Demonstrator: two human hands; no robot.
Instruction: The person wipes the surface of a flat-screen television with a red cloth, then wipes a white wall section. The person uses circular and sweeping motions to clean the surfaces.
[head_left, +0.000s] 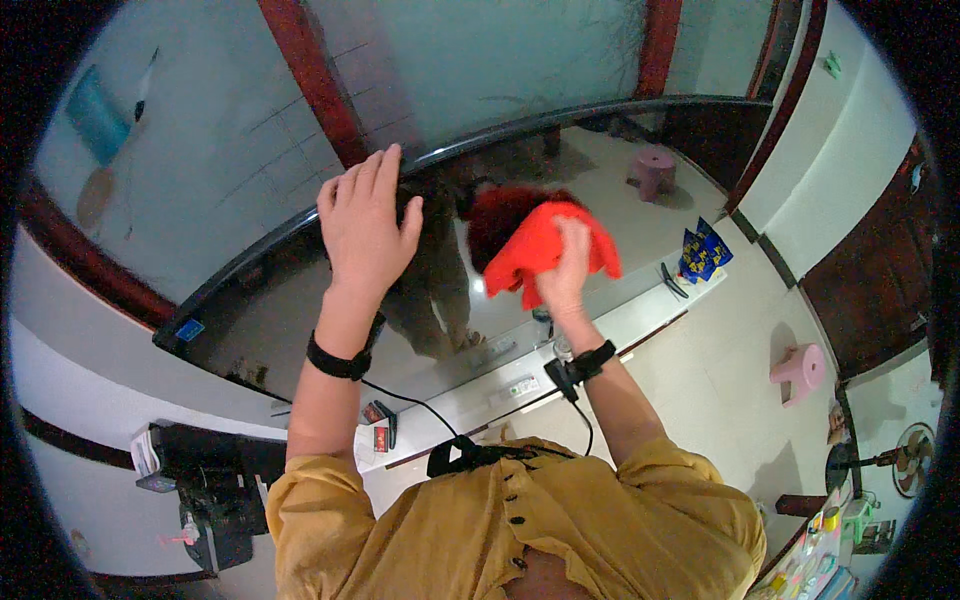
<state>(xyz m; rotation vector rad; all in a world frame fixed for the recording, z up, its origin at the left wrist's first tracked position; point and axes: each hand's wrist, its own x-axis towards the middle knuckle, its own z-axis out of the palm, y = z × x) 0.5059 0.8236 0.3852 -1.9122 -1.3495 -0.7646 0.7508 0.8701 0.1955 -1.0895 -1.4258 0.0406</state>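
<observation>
A large flat television (300, 300) with a glossy dark screen stands in front of me, its upper rim curved by the lens. My right hand (566, 262) holds a bunched red cloth (532, 244) against or very close to the screen; the cloth's dark red reflection shows beside it. The hand and cloth are slightly blurred. My left hand (364, 217) lies over the set's top rim, fingers extended past it and thumb apart on the screen side. Black straps circle both wrists, each with a cable leading toward my chest.
Below the screen runs a white cabinet top (457, 409) bearing a power strip (525, 386), small red boxes (381, 437) and a blue packet (703, 255). A pink stool (799, 373) stands on the right floor; a fan (911, 459) is farther right. Black bags (217, 487) sit left.
</observation>
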